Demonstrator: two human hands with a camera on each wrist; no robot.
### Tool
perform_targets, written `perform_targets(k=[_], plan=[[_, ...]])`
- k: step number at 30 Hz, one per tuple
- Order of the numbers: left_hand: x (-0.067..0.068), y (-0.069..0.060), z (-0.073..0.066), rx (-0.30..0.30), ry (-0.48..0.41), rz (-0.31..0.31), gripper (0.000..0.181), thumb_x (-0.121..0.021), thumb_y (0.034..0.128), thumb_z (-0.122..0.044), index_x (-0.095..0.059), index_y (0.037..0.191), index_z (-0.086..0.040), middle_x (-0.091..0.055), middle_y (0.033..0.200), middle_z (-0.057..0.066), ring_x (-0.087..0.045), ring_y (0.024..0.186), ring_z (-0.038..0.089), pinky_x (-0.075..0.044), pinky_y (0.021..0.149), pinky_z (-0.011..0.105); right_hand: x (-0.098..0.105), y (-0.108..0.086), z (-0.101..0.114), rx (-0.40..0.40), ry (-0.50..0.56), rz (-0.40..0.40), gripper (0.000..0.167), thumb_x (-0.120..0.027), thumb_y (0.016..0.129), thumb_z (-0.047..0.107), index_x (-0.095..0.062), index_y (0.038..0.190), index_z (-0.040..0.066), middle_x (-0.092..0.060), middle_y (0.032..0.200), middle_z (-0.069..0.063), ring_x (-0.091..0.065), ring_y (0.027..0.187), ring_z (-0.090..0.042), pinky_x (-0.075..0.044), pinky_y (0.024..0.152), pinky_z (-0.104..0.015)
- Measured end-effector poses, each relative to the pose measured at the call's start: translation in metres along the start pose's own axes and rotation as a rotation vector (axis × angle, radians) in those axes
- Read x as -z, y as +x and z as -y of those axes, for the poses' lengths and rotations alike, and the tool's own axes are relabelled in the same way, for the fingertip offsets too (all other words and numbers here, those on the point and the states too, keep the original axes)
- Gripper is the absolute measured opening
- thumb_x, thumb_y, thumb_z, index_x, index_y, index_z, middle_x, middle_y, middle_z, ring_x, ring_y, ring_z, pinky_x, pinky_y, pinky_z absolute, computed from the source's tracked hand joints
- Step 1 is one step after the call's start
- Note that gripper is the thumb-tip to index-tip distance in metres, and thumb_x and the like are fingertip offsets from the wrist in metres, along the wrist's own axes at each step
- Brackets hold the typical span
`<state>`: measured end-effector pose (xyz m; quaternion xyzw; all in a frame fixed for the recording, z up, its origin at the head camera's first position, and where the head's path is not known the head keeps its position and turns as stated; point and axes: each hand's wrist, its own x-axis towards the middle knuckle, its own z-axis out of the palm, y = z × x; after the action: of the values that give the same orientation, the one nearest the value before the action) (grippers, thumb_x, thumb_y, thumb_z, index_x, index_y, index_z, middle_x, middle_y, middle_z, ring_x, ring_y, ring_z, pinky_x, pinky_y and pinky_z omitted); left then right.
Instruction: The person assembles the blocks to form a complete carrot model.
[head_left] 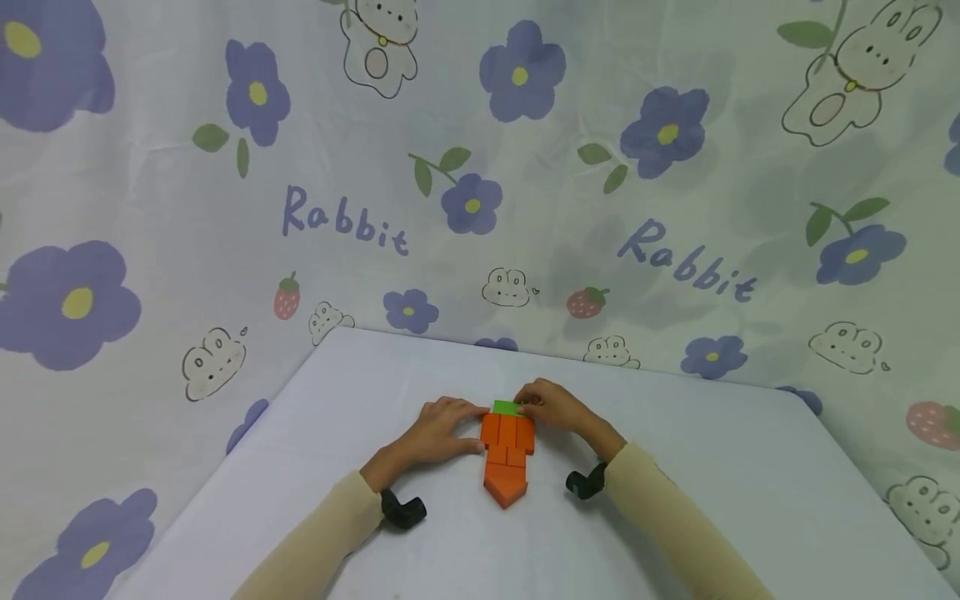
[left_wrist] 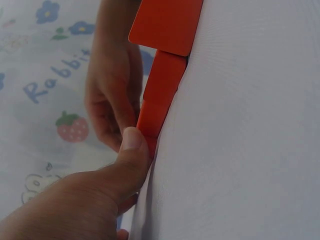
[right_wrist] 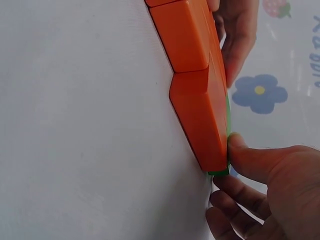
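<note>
Orange blocks (head_left: 507,432) lie flat together on the white table, the lowest one (head_left: 506,485) ending in a point toward me. At their far end sits a green block (head_left: 506,407), which shows as a thin strip (right_wrist: 228,117) in the right wrist view. My right hand (head_left: 553,406) pinches the right end of the green block between thumb and fingers. From the left, my left hand (head_left: 438,429) touches the orange blocks with fairly straight fingers. Its thumb (left_wrist: 132,142) rests against their side in the left wrist view; its other fingertips are mostly hidden there.
A white cloth covers the table (head_left: 675,500) on both sides of the blocks. Behind it hangs a curtain (head_left: 525,167) printed with rabbits, flowers and strawberries. Black wrist devices sit at the left cuff (head_left: 403,510) and the right cuff (head_left: 585,483).
</note>
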<state>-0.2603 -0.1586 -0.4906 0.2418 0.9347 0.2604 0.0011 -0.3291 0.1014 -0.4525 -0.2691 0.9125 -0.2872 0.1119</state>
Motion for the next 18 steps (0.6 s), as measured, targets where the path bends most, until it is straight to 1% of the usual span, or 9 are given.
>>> perform_targets(k=[4,6,8,10,13,16,18], plan=[[-0.001,0.0,0.001,-0.002,0.004,0.002,0.065,-0.07,0.0879,-0.054,-0.053,0.145,-0.027,-0.055,0.145,-0.001,-0.043,0.137,0.026,-0.033,0.104,0.051,0.0,-0.004,0.0,0.009,-0.008,-0.002,0.02,-0.065,0.098,0.017,-0.072,0.116,0.014,-0.063,0.102,0.0,-0.055,0.092,-0.014,-0.051,0.089,-0.034],[-0.001,0.0,0.0,-0.004,0.0,0.001,0.066,-0.071,0.0876,-0.054,-0.053,0.145,-0.027,-0.056,0.145,-0.001,-0.044,0.136,0.026,-0.033,0.104,0.051,0.002,-0.008,0.0,0.034,-0.023,-0.01,0.023,-0.063,0.099,0.017,-0.071,0.121,0.013,-0.063,0.104,0.0,-0.057,0.094,-0.014,-0.052,0.091,-0.035],[-0.001,0.0,0.0,-0.012,-0.003,-0.005,0.066,-0.071,0.0875,-0.053,-0.053,0.145,-0.026,-0.056,0.145,0.0,-0.044,0.136,0.027,-0.033,0.104,0.051,0.005,-0.014,0.0,0.072,-0.032,-0.04,0.027,-0.061,0.1,0.017,-0.069,0.125,0.011,-0.065,0.107,0.0,-0.059,0.097,-0.014,-0.054,0.091,-0.035],[-0.002,-0.001,0.0,-0.02,0.002,-0.005,0.066,-0.071,0.0877,-0.054,-0.053,0.145,-0.026,-0.056,0.145,0.0,-0.044,0.135,0.027,-0.034,0.104,0.051,0.011,-0.024,0.001,0.106,-0.022,-0.078,0.029,-0.061,0.1,0.017,-0.067,0.127,0.009,-0.067,0.109,-0.001,-0.061,0.1,-0.015,-0.055,0.092,-0.036],[-0.002,-0.001,0.001,-0.031,0.006,-0.013,0.066,-0.071,0.0875,-0.054,-0.054,0.144,-0.025,-0.057,0.144,0.0,-0.045,0.135,0.027,-0.034,0.102,0.051,0.024,-0.04,0.004,0.146,-0.021,-0.134,0.027,-0.062,0.1,0.018,-0.068,0.124,0.007,-0.068,0.111,-0.002,-0.064,0.104,-0.018,-0.055,0.093,-0.039],[-0.001,-0.001,0.001,-0.032,0.005,-0.014,0.066,-0.071,0.0872,-0.053,-0.054,0.144,-0.025,-0.056,0.144,0.0,-0.045,0.135,0.027,-0.034,0.102,0.05,0.037,-0.059,0.005,0.141,-0.048,-0.159,0.025,-0.063,0.099,0.02,-0.069,0.121,0.01,-0.068,0.109,-0.001,-0.064,0.105,-0.02,-0.055,0.093,-0.043],[-0.001,0.0,0.001,-0.031,-0.004,-0.016,0.066,-0.072,0.0869,-0.053,-0.054,0.144,-0.025,-0.056,0.144,0.0,-0.045,0.134,0.027,-0.034,0.102,0.05,0.044,-0.072,0.004,0.125,-0.075,-0.167,0.024,-0.064,0.098,0.021,-0.07,0.12,0.012,-0.068,0.108,0.001,-0.064,0.105,-0.019,-0.055,0.092,-0.043]])
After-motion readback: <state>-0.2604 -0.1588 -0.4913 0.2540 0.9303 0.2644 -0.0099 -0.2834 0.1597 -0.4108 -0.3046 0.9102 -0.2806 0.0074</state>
